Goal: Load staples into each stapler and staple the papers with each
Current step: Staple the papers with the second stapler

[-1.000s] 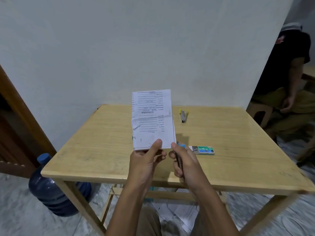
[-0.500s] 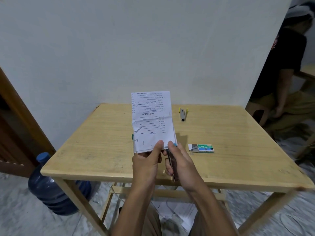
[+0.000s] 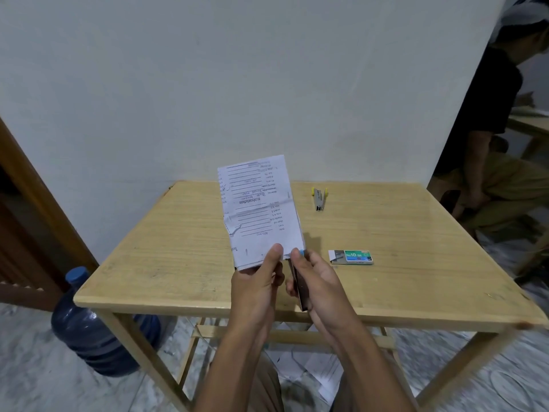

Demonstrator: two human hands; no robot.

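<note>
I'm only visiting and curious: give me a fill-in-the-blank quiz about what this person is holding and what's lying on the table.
1. The left hand pinches a sheaf of printed ____ by its bottom edge.
2. The right hand grips a stapler at the sheaf's lower ____ corner.
3. The second stapler, lying on the table, has ____ parts at its far end.
4. The green staple box is labelled No ____.

Missing words: papers; right; yellow; 10.

Plain domestic room: bare white wall (image 3: 237,84), marble-patterned floor (image 3: 35,367), simple wooden surface (image 3: 166,263), blue water-dispenser bottle (image 3: 86,322) standing beside it, and a wooden door frame (image 3: 35,185) at left.
</note>
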